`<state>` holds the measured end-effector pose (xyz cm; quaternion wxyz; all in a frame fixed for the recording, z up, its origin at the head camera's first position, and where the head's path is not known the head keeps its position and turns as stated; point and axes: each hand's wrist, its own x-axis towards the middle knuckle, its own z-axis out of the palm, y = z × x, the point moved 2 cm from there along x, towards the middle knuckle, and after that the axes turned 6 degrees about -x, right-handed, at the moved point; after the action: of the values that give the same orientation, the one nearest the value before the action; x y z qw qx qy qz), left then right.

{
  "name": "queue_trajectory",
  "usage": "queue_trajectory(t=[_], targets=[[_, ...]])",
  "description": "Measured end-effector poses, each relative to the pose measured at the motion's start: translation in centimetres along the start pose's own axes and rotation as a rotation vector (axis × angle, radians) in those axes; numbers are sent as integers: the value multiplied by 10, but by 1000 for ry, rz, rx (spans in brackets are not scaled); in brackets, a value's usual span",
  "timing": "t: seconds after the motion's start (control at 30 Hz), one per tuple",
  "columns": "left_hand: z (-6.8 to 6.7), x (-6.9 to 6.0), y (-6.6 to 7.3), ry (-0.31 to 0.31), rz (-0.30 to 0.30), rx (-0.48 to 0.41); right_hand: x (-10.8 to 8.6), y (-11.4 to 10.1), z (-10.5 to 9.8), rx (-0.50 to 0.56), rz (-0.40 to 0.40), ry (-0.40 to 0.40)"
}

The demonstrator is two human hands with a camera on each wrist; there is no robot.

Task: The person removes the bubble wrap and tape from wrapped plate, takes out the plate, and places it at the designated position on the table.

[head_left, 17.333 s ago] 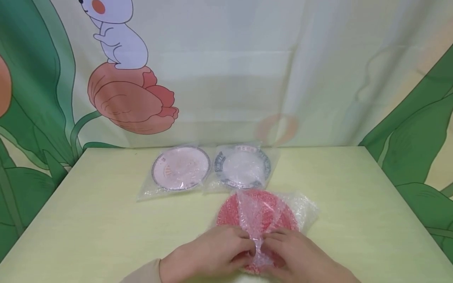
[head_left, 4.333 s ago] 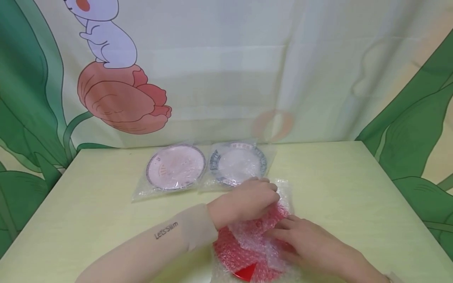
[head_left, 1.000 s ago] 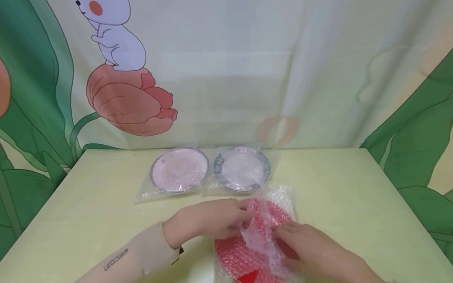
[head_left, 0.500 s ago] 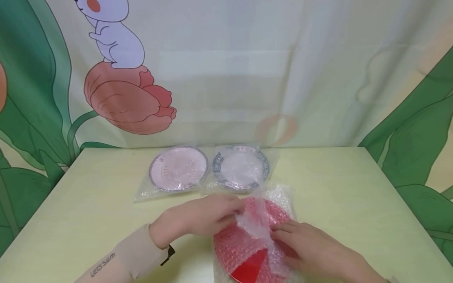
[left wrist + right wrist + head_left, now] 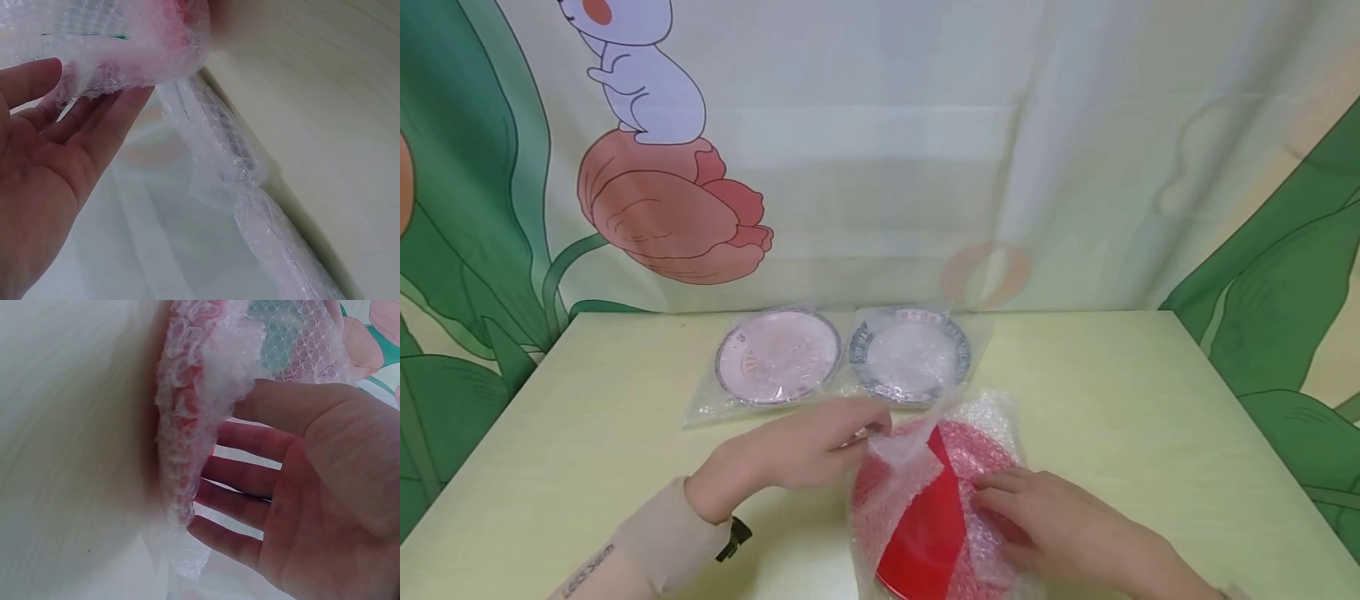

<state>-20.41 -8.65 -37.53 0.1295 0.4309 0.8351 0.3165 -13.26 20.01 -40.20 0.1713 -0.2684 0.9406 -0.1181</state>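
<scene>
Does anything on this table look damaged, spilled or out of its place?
Nothing looks spilled or plainly damaged. Only the bubble wrap gapes crookedly over the red round object, because the left hand holds it partly aside.

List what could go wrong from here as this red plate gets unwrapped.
The left grip holds a lifted flap of bubble wrap; a hard tug might tear it or jerk the red plate.

With the right grip only resting on the opposite side, the plate could slide.

The bubble-wrapped plate with a grey-patterned rim lies close behind and might get knocked.
</scene>
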Motion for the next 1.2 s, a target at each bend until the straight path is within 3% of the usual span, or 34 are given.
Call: queue_trajectory(t=[0.17, 0.37, 0.67, 0.83, 1.0, 1.2], targets=[[3, 0, -1, 20, 23, 14, -2, -1, -2, 84, -6, 18], [12, 6, 10, 10, 95, 84, -2, -5, -5, 183, -48, 54], [22, 9, 19, -46, 75, 157, -8, -3, -3, 50, -139, 36], [32, 14, 28, -28, 132, 337, -7, -5, -3, -54, -257, 65], [45, 20, 33, -27, 168, 500, -5, -10, 3, -226, -280, 37], [49, 23, 32, -61, 144, 481, -5, -12, 13, -276, -265, -56]])
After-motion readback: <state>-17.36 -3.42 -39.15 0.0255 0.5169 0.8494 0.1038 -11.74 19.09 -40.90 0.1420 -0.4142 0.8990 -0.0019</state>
